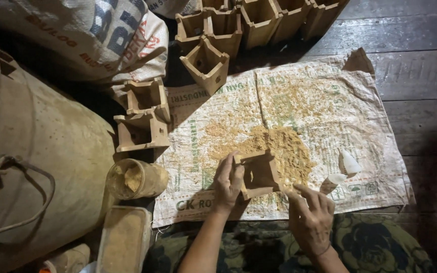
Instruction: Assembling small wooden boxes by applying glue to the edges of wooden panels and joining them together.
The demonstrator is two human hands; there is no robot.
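Two hands on one square wooden mould [259, 174], tilted at the sawdust heap [284, 149].
I see my left hand [227, 182] clasping its left wall, my right hand [309, 215] touching its near-right corner, fingers loosely spread; a slack hold could tip it, scattering dust off the woven sack mat [370, 126].

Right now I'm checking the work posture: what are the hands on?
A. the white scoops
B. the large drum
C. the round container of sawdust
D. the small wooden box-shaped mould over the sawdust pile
D: the left hand grips the wooden mould and the right hand touches its lower corner.

Single head view, steeply downward, close over floor [421, 101], dim edges.
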